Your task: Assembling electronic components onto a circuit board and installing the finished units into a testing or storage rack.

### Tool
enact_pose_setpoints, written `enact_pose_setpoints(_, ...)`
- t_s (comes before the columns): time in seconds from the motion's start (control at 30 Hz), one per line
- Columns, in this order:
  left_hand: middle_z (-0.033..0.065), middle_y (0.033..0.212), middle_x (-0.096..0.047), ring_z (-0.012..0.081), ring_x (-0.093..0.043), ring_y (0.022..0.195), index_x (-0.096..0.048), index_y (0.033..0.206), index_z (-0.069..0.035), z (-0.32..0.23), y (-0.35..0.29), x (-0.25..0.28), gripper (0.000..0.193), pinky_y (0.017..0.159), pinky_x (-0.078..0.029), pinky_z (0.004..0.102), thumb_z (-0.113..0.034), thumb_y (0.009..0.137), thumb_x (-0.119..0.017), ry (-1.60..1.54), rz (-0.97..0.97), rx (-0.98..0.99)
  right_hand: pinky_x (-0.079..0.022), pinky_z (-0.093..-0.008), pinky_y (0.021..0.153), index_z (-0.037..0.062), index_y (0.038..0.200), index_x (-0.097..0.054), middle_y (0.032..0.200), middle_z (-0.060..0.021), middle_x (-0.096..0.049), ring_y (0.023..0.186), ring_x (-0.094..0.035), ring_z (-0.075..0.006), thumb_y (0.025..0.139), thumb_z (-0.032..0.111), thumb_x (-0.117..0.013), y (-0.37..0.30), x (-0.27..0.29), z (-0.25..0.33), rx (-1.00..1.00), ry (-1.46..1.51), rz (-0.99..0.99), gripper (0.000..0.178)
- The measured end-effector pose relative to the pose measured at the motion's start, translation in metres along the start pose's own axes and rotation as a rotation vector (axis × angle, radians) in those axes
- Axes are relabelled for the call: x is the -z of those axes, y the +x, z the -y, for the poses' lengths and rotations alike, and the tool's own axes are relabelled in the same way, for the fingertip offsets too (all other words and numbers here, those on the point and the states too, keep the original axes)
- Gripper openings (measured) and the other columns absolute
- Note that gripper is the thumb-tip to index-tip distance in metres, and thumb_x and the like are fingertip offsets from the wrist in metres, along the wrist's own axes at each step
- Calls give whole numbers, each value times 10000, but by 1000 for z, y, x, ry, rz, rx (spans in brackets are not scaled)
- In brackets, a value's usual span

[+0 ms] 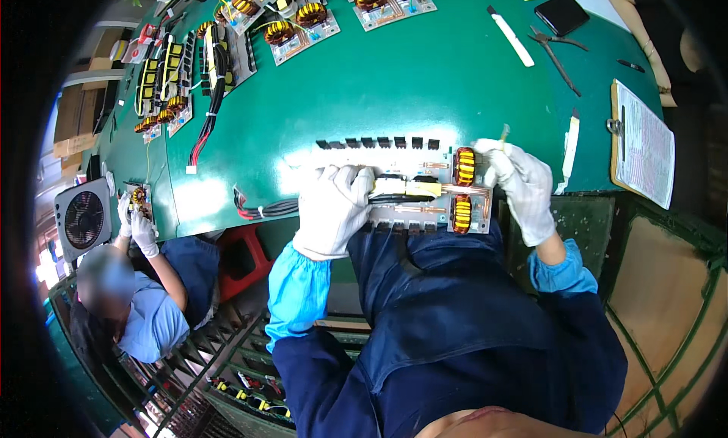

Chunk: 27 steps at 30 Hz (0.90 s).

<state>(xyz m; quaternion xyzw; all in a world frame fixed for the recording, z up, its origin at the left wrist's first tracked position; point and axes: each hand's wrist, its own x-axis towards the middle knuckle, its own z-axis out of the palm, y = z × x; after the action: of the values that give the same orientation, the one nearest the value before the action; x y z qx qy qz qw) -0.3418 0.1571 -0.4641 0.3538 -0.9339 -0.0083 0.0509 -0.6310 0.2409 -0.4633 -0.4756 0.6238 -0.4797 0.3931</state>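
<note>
At the table's near edge lies a circuit board (481, 216) with two copper toroid coils (464, 167) at its right end and a row of black components along its far side. My gloved left hand (331, 210) is closed on the board's left part, over a bundle of black cables (282, 208) that runs out leftward. Yellow tape (423, 188) wraps the middle of the board. My gloved right hand (523, 188) is beside the far coil, its fingers pinched together. A small yellowish piece (505, 133) sticks up from its fingertips; its kind is unclear.
More coil boards (303, 36) stand at the far left. Pliers (557, 55), a black wallet-like object (562, 15), white-handled cutters (511, 36) and a clipboard (641, 146) lie to the right. A co-worker (152, 301) handles a board at left, near a fan (82, 216).
</note>
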Motion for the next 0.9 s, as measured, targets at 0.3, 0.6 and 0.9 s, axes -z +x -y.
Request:
enact_pose_setpoints(0.3, 25, 889, -645, 232, -632, 826, -686, 1066, -140, 11, -19, 11, 450, 744, -498, 399, -175, 628, -782, -118, -80, 131, -399, -249, 534, -17, 1056, -728, 808, -64, -679, 573, -514, -63, 1034, 267, -550, 31, 2, 32, 36, 29, 165, 337)
enact_pose_setpoints(0.6, 22, 915, -637, 226, -637, 861, -675, 1117, -140, 2, 0, -3, 459, 763, -493, 399, -209, 681, -802, 23, -90, 175, -470, -238, 679, -30, 1087, -744, 850, -25, -697, 711, -586, -85, 1017, 307, -580, 66, -3, -20, -173, 453, 336, 381)
enact_pose_setpoints(0.9, 114, 1304, -636, 359, -579, 1246, -610, 1278, -89, -49, 14, 1, 534, 1085, -416, 517, -187, 796, -818, -383, -451, 346, -507, -356, 611, 130, 1210, -728, 814, -45, -623, 724, -603, -242, 777, 121, -715, 50, -31, 2, 804, -837, 57, 433)
